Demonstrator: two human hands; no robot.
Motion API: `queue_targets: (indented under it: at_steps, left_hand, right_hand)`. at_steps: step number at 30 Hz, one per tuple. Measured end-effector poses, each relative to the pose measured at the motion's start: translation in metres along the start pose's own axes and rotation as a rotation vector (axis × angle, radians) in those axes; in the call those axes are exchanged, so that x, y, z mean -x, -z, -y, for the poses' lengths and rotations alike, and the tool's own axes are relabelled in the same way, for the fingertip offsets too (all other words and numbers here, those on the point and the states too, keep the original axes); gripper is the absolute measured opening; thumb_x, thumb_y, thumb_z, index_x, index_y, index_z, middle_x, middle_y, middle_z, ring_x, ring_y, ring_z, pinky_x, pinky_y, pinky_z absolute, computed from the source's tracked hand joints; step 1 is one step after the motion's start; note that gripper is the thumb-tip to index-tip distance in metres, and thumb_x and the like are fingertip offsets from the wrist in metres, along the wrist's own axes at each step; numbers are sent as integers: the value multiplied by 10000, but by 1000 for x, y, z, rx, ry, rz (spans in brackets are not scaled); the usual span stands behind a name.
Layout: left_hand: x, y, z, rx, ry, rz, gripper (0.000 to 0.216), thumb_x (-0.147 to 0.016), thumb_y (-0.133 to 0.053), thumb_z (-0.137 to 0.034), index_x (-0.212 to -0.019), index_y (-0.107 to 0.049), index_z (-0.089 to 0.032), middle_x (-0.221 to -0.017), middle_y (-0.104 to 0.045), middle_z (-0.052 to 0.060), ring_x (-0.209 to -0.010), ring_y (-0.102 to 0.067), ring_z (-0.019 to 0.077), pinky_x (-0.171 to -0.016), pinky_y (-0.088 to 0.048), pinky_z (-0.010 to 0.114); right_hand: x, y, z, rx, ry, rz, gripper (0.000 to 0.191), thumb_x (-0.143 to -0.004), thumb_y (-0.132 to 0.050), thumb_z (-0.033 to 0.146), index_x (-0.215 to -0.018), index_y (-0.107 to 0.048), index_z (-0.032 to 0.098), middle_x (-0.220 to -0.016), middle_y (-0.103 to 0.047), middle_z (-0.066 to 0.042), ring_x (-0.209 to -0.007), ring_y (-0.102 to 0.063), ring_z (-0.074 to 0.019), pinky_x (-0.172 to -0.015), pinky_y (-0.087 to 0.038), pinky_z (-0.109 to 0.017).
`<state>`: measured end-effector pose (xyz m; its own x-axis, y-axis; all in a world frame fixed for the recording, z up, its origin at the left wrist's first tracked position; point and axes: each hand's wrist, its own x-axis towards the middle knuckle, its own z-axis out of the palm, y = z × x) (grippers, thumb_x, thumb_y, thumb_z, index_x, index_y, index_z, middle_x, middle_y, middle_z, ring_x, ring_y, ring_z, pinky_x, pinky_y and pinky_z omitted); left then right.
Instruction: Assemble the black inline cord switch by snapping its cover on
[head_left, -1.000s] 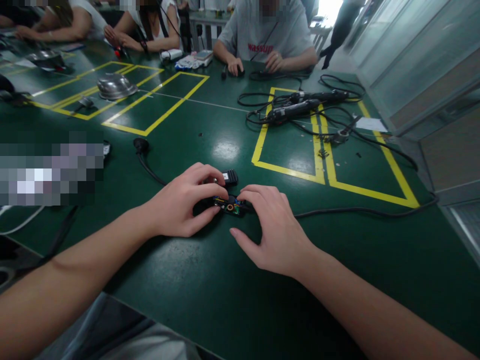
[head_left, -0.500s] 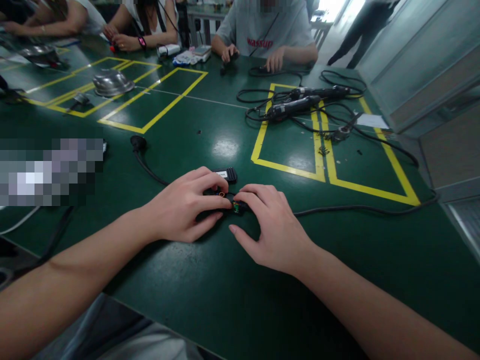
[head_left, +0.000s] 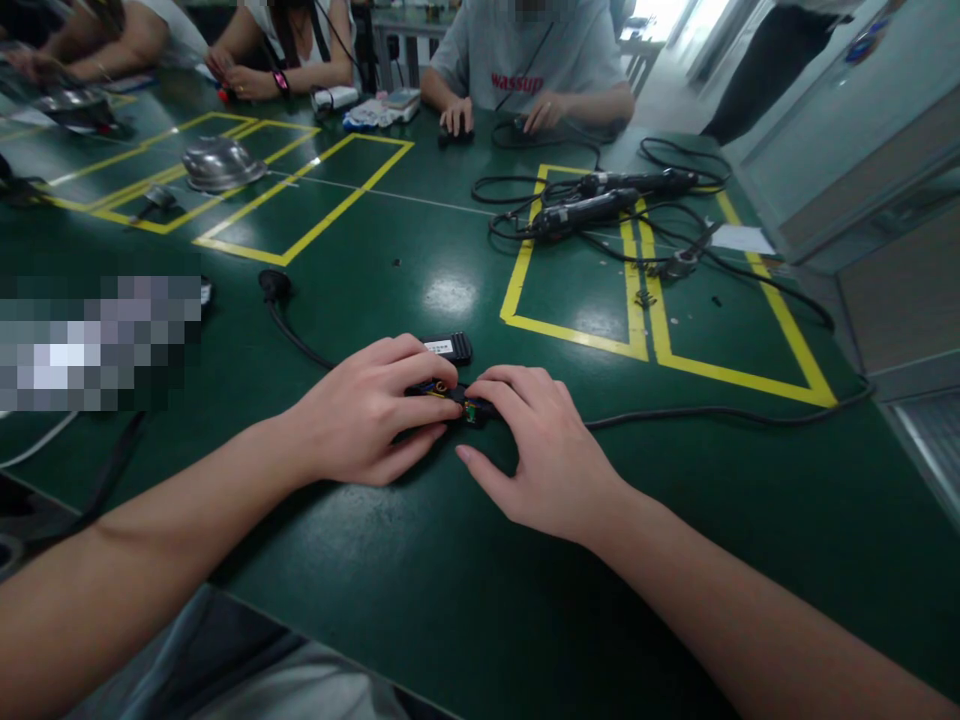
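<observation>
A small opened black module [head_left: 455, 401] with a circuit board, copper coil and coloured wires lies on the green table [head_left: 420, 560]. My left hand [head_left: 367, 410] curls over its left end, fingers closed on it. My right hand [head_left: 544, 450] presses fingertips on its right end, thumb stretched out on the table. A black cover piece with a white label [head_left: 448, 347] sits just behind my left fingers. A black cable [head_left: 720, 412] runs right from the module, another black cord with a plug [head_left: 276, 287] runs off to the left.
Yellow tape rectangles [head_left: 585, 335] mark the table. Black electric screwdrivers with tangled cords [head_left: 592, 208] lie at the back right. A metal dome [head_left: 223, 163] sits at the back left. Several people sit at the far side, hands on the table. The table edge runs diagonally near me.
My fingers have closed further over the module, covering more of the board. The view shifted slightly; both hands stay in place.
</observation>
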<state>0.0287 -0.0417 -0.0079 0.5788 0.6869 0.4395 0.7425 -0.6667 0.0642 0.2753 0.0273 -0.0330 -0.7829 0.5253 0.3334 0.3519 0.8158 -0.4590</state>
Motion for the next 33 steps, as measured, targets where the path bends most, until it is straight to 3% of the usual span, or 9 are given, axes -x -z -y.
queue_targets:
  at_steps: [10,33]
  left_hand:
    - [1,-1,1,-1,8,-15,237,-1060,-606,-230,-1177,-809,-201,-1202,-784,116,-1043,-698,263,-905,-596,432]
    - [-4,6,-4,-28,30,83,239,-1070,-612,-244,-1166,-825,-194,-1215,-808,122,-1053,-721,278,-898,-594,446]
  right_hand:
    - [0,0,0,9,11,-7,370,-979,-690,338,-1319,-669,194,-1343,-716,-178,-1221,-663,-361,-1004,-533,-548]
    - [-1,0,0,9,1,1,358,-971,-697,333,-1308,-668,217,-1334,-729,-176,-1211,-671,-366,-1002,-526,-560]
